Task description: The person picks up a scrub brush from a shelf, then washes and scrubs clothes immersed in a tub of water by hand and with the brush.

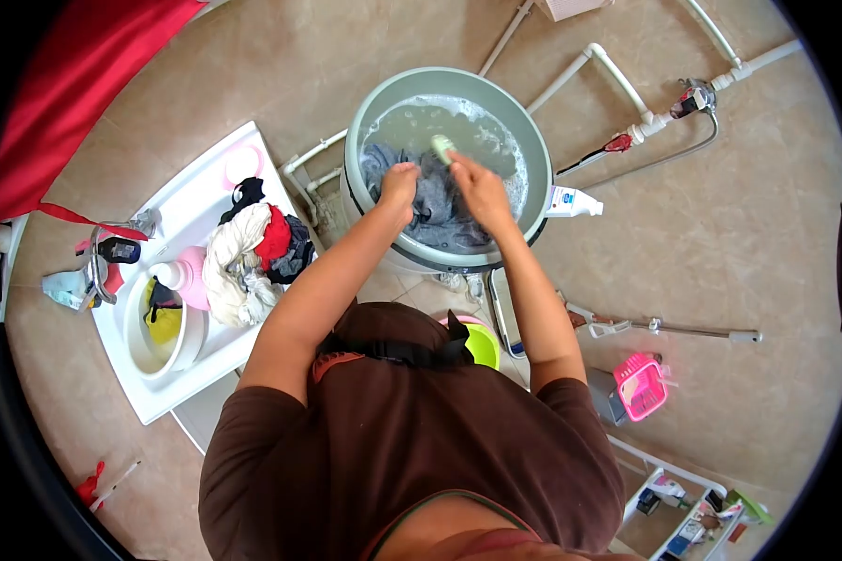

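Note:
A large grey-green tub [376, 98] holds soapy water and a wet grey garment [432, 201]. My left hand [399, 190] is closed on the garment at the tub's left side. Over the right part of the cloth, my right hand [480, 192] grips a pale green scrubbing brush [442, 147], slightly blurred, its far end pointing up and left. The brush's underside is hidden, so I cannot tell whether it touches the cloth.
Left of the tub, a white sink [145, 397] holds piled clothes [243, 257], a pink bottle [192, 278] and a white bucket [189, 348]. A white bottle [573, 202] is beside the tub's right rim. White pipes [617, 79] run along the wall; a pink basket [642, 387] hangs right.

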`<state>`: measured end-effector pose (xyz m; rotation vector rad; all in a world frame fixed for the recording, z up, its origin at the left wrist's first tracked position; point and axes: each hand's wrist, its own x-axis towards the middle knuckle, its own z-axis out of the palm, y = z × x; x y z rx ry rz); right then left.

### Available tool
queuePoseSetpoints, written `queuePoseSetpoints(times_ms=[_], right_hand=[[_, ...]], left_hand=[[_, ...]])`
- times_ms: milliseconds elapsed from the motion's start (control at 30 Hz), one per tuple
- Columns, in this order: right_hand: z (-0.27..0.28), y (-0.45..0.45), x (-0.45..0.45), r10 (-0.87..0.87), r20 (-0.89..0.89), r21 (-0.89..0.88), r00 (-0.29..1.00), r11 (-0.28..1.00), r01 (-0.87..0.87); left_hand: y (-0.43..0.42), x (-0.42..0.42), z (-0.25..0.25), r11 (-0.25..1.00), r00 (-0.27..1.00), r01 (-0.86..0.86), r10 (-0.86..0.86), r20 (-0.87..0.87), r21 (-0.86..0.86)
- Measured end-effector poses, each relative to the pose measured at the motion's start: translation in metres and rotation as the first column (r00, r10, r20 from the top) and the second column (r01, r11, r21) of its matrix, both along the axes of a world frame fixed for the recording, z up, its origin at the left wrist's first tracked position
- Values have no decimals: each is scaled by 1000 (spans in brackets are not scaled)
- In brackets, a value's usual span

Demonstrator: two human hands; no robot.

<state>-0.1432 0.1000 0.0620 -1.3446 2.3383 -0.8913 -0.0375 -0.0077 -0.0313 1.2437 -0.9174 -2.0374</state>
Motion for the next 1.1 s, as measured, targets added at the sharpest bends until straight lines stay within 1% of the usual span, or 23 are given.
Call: queuePoseSetpoints(times_ms=[67,100,133,233,300,333,367,400,467,500,533,600,633,700,733,800,833,867,933,967,1033,1067,1100], right_hand=[[-28,-2,5,178,-97,91,979,981,-170],[-21,-6,5,144,-203,255,969,963,-90],[-12,-11,2,126,-310,402,942,916,10],[-29,-18,-41,82,-407,405,910,909,99],[-22,-13,-39,34,-292,291,956,955,55],[-13,-12,-34,20,-235,231,972,972,36],[-7,-12,-25,13,-27,128,1000,992,-10],[-23,-12,-18,146,102,-94,984,986,-136],[-26,-14,7,233,173,-6,957,972,-235],[-17,-14,9,185,-5,250,983,952,-178],[-22,-16,2,153,-133,309,979,945,-105],[-38,-26,-31,113,-397,393,911,918,57],[-44,-24,-44,80,-407,355,910,932,76],[-51,-22,-65,14,-430,274,903,955,115],[-38,-23,-59,-1,-330,226,944,971,80],[-9,-15,-42,-4,-116,136,993,991,20],[1,-15,-29,65,-30,106,997,992,-61],[-6,-13,-18,157,-17,-15,987,987,-157],[-19,-14,-6,253,-100,268,962,938,-219],[-27,-16,-5,166,-188,282,968,953,-108],[-56,-35,-41,114,-389,420,914,905,66],[-72,-42,-59,104,-480,474,871,866,158],[-82,-43,-75,64,-504,443,861,875,195]], left_hand=[[-4,-1,-6,992,990,-86,96,103,-95],[-2,9,16,996,994,-55,61,88,-69],[-3,11,21,993,994,-39,50,99,-111],[-2,15,23,976,986,6,31,165,-220],[-4,12,22,958,970,34,38,241,-286],[-8,11,20,956,971,32,40,238,-291],[-11,13,17,956,971,30,42,237,-292],[-13,13,15,956,970,25,47,237,-293],[-12,13,14,968,984,-18,63,169,-251],[-12,15,14,971,988,-31,66,142,-235],[-8,18,20,965,988,1,39,149,-264],[-4,18,30,945,988,53,-3,152,-322],[-4,19,31,913,972,109,-16,234,-392],[-6,24,36,739,905,292,-7,426,-607],[-8,27,40,626,860,385,24,510,-678],[-23,26,40,553,774,552,-61,630,-625],[-26,25,39,512,721,628,-100,685,-586],[-25,23,38,506,688,650,-75,722,-567],[-24,20,39,486,615,694,-16,788,-532],[-23,21,40,465,577,740,-69,814,-485],[-23,21,43,415,496,819,-165,852,-397],[-24,21,38,386,497,826,-160,853,-410],[-29,21,28,355,496,835,-153,855,-421]])
